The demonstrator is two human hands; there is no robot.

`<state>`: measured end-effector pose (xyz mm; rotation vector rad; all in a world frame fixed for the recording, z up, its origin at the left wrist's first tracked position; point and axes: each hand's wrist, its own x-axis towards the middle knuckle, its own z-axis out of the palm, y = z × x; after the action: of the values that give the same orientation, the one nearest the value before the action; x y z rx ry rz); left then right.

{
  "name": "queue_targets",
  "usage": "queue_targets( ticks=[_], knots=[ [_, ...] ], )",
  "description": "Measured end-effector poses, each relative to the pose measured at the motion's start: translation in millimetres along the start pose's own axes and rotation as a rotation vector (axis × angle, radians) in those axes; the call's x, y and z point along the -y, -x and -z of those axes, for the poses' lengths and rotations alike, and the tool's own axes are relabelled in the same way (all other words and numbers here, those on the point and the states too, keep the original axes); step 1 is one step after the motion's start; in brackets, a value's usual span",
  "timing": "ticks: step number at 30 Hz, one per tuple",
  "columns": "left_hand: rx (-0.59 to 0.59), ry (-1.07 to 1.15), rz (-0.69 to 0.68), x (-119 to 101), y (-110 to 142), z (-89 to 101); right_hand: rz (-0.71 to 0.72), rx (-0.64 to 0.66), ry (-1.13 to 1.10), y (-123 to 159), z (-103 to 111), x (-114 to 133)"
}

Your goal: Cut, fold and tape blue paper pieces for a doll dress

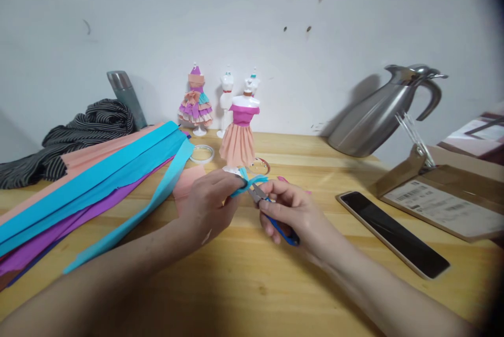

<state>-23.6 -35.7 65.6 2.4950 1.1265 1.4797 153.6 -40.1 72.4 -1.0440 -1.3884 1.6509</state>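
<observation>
The brown cardboard box [443, 211] is well to the right of the little white doll stand with a pink top and pleated peach skirt [239, 132]. Thin see-through sticks [417, 140] poke up from the box, on the side toward the doll stand. The tall silver metal jug [370, 111] leans to the right of the doll stand too, and I can't see inside it.

The scissors with blue handles [279, 227] are just in front of the doll stand, a bit to its right. Their long shape slants: the tips point away and to the left, and the handles come back toward the right arm. The right hand [285, 211] is curled around the handles. The left hand [214, 200] pinches a small bunch of bright blue paper [258, 179], in front of the doll stand, and the tips reach that paper.

The wooden counter [252, 284] ends at the white wall [252, 22] behind the doll stand. To the doll stand's left, long blue, peach and purple paper strips [118, 179] lie beside the left arm. To its right, bare wood shows between the right hand and the flat black phone [394, 234].
</observation>
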Motion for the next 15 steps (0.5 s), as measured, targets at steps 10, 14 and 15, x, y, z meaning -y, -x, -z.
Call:
queue_targets(
  ticks=[10, 14, 15],
  knots=[
    [-0.014, -0.05, 0.041, 4.5, 8.2, -8.7, -0.04, -0.028, -0.091, -3.6, -3.4, -7.2],
    [0.006, -0.026, 0.207, 1.3, 7.2, -11.4, 0.036, -0.084, 0.132, -4.7, -3.1, -11.7],
    [0.022, -0.001, 0.29, -0.3, 6.2, -11.8, 0.071, -0.096, 0.201, -4.7, -2.5, -13.0]
  ],
)
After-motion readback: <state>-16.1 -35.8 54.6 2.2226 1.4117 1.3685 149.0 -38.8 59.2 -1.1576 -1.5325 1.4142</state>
